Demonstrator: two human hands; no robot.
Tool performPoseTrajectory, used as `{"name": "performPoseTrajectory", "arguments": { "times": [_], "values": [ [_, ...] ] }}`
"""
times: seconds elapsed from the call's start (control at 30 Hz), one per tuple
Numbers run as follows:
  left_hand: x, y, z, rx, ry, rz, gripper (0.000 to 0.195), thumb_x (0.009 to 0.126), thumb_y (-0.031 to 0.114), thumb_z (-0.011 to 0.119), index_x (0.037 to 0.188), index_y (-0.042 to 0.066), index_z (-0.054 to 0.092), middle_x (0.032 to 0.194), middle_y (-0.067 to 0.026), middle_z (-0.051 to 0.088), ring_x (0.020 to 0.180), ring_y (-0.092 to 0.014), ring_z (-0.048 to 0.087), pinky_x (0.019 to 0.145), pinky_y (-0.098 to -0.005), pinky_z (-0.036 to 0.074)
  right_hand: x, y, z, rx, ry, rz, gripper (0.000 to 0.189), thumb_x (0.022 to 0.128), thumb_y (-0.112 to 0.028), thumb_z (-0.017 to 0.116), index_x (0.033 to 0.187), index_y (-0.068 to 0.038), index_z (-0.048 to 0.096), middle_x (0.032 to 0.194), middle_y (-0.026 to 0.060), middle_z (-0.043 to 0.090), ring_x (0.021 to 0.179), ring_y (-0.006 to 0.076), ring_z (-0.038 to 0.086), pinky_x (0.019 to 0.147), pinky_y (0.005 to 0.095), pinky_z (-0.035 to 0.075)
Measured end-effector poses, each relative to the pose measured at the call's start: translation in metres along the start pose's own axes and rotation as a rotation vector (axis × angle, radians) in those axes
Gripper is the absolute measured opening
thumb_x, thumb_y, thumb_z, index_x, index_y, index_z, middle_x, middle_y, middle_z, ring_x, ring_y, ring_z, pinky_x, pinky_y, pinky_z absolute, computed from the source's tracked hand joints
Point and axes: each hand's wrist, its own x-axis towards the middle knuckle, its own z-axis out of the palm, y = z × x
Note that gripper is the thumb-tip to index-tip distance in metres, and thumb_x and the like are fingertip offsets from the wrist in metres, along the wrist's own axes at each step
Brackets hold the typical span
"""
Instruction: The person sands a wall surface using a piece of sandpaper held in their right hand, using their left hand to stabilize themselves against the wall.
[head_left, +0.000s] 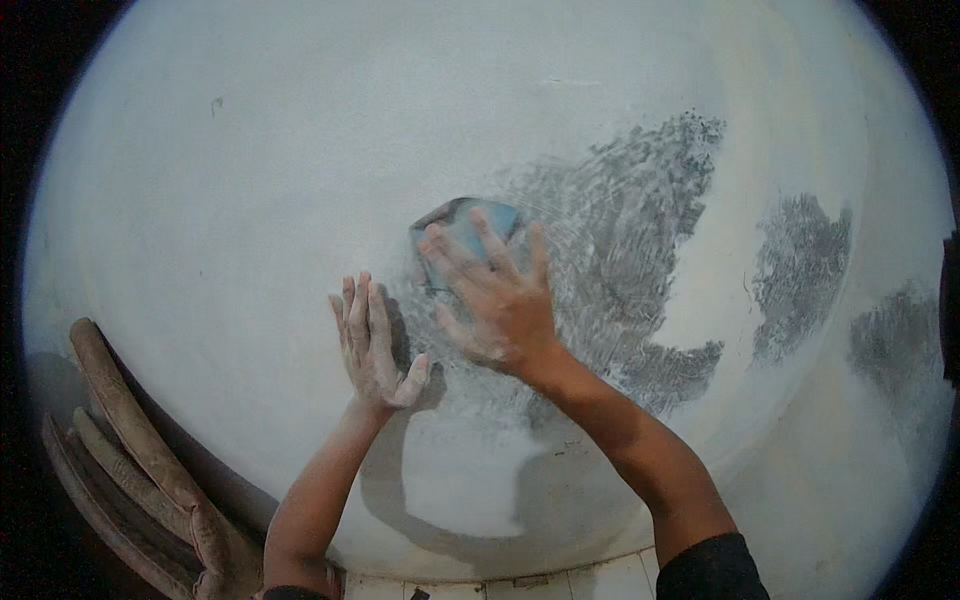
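My right hand (499, 300) lies spread over a blue and dark piece of sheet, perhaps sandpaper (491, 223), and presses it flat on a pale wall (300, 187). The hand is slightly blurred. My left hand (371, 349), coated in whitish dust, is upright against the wall to the left, fingers extended and thumb out, holding nothing. Beside and right of my right hand is a large scuffed grey patch (622, 232) with pale streaks. White dust coats the fingers of my right hand too.
Brown, padded-looking curved parts of a piece of furniture (139, 420) stand against the wall at lower left. Pale floor tiles (611, 579) meet the wall's foot at the bottom. More grey patches (802, 274) mark the wall at right. A dark object (951, 307) shows at the right edge.
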Motion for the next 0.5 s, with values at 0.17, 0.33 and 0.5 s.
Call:
{"name": "performPoseTrajectory", "arguments": {
  "times": [0.17,0.33,0.5],
  "values": [
    [0.055,0.065,0.012,-0.126,-0.001,0.265,0.095,0.094,0.061,0.050,0.164,0.000,0.028,0.170,-0.0209,0.028,0.161,-0.038,0.018,0.130,-0.0609,0.005,-0.009,0.017,0.003,0.015,-0.075,-0.225,0.071,0.092,-0.055,0.061,0.157,-0.027,0.049,0.167,-0.0049,0.042,0.160,0.0241,0.026,0.129,0.0663,0.003],
    [0.091,0.052,0.021,0.109,-0.283,0.148,0.098,0.094,0.070,0.047,0.165,0.006,0.029,0.172,-0.0148,0.027,0.162,-0.029,0.019,0.132,-0.0563,0.005,-0.014,0.065,-0.035,-0.014,-0.293,-0.422,0.069,0.089,-0.040,0.064,0.156,-0.028,0.050,0.164,-0.0061,0.047,0.157,0.0226,0.033,0.132,0.0605,0.007],
    [0.127,0.033,0.011,0.350,-0.184,-0.053,0.102,0.093,0.077,0.046,0.166,0.008,0.028,0.174,-0.0107,0.023,0.162,-0.027,0.015,0.130,-0.0598,-0.001,0.003,0.121,-0.081,-0.212,-0.073,-0.228,0.073,0.086,-0.033,0.065,0.157,-0.031,0.049,0.166,-0.0069,0.043,0.158,0.0210,0.029,0.131,0.0603,0.011]
  ]
}}
